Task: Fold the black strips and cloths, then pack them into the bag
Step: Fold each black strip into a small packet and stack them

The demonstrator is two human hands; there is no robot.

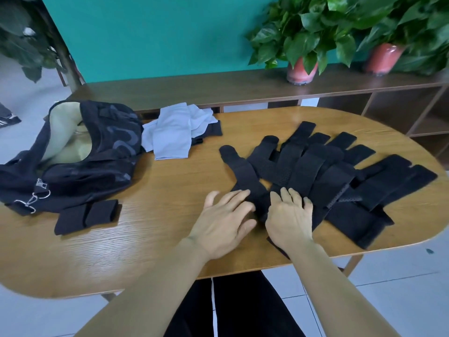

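Both of my hands lie flat, fingers spread and gripping nothing: my left hand [222, 218] and right hand [290, 215] press the near end of the leftmost black strip [245, 176], which runs off toward 11 o'clock. More black strips [340, 181] fan out at 2 o'clock on the wooden table [158, 229]. The open bag [92, 154] sits at 10 o'clock, a folded strip [87, 216] beside it, pale cloths [175, 132] at 11

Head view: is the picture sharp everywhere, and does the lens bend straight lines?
Head view: the hands and black strips are fairly sharp; the potted plants at top right are smeared by motion blur. The wide lens bows the table edge and tilts the shelf. Light is soft and even, with a faint sheen on the wood and no hard shadows.
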